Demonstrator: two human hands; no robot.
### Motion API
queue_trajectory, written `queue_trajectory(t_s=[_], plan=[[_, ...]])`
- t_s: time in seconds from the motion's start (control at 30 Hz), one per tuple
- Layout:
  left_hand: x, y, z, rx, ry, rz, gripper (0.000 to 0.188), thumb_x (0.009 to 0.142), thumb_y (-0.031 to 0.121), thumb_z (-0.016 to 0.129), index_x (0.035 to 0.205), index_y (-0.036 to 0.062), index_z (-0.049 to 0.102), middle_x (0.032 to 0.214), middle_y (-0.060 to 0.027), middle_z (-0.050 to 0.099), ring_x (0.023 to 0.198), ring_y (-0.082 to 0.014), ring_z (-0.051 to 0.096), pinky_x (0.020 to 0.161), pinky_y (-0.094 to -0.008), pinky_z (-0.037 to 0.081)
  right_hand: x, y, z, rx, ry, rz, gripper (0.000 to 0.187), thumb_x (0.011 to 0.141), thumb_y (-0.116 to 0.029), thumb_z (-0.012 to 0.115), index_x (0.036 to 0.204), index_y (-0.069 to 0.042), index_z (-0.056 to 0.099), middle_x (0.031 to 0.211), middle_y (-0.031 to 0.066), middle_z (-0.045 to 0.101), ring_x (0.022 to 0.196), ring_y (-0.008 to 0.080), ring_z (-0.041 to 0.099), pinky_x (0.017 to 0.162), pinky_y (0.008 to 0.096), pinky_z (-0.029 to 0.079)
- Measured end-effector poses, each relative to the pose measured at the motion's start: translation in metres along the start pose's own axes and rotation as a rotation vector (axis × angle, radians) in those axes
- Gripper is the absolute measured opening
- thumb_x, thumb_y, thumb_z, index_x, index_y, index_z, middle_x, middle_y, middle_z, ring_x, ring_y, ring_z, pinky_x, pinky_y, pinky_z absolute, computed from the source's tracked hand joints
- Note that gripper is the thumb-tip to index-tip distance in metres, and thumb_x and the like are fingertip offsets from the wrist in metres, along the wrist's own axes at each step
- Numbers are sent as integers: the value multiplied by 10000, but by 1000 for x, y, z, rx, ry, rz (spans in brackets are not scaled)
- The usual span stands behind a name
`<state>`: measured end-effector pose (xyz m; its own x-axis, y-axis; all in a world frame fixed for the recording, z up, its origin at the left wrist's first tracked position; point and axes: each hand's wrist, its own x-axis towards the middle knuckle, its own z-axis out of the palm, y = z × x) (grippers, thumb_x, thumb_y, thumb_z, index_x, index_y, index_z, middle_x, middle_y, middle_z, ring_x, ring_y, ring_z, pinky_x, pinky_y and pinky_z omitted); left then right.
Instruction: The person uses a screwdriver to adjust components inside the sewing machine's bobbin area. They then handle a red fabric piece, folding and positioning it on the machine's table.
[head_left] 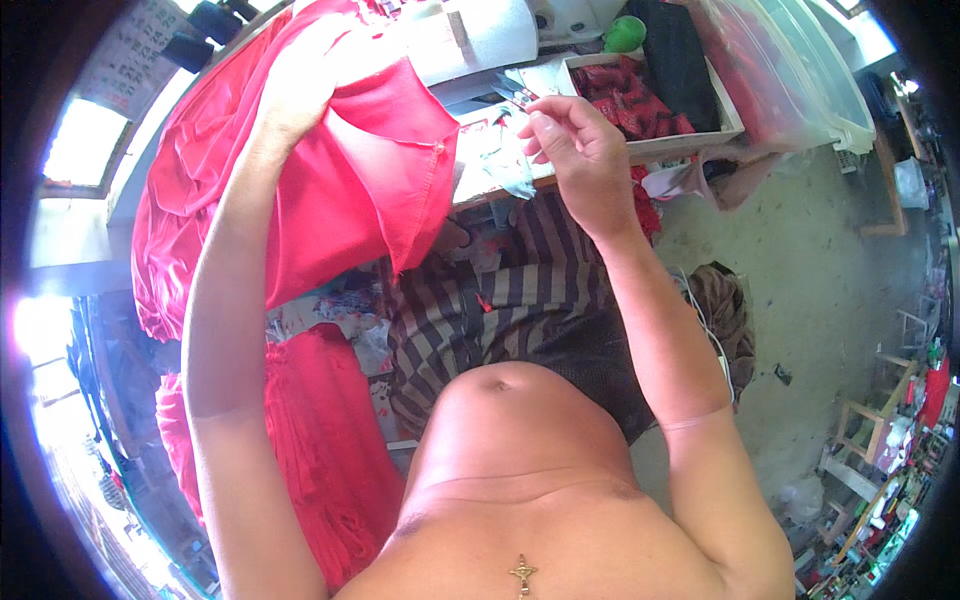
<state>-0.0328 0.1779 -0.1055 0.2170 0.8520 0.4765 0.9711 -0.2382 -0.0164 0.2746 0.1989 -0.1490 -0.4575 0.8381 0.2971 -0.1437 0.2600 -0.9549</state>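
A wide piece of red cloth [390,170] drapes over the table at the upper left, its stitched corner hanging toward my lap. My left hand [310,75] grips its upper part; strong glare washes out the fingers. To the right, my right hand [580,150] is raised with the fingers curled around small thread snips [515,92], whose blades point up and left. The snips are apart from the red cloth. Below them, pale scraps [510,160] lie on the table's front edge.
A white sewing machine [475,40] stands ahead. To its right are a green round thing [625,35], a shallow box [690,140] with dark red lace, and a clear plastic bin [825,80]. Striped cloth [510,280] covers my lap; more red cloth [320,430] is piled at left.
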Motion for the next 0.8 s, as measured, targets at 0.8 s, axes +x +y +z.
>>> queue_trajectory(t_s=[0.8], plan=[[4,4,1,-230,-27,-183,332,883,238,447,1128,29,527,1167,-141,517,1117,-263,463,974,-337,337,-25,20,-4,-100,-141,107,158,882,-112,495,969,-8,574,790,52,620,688,83,573,610,216,462]])
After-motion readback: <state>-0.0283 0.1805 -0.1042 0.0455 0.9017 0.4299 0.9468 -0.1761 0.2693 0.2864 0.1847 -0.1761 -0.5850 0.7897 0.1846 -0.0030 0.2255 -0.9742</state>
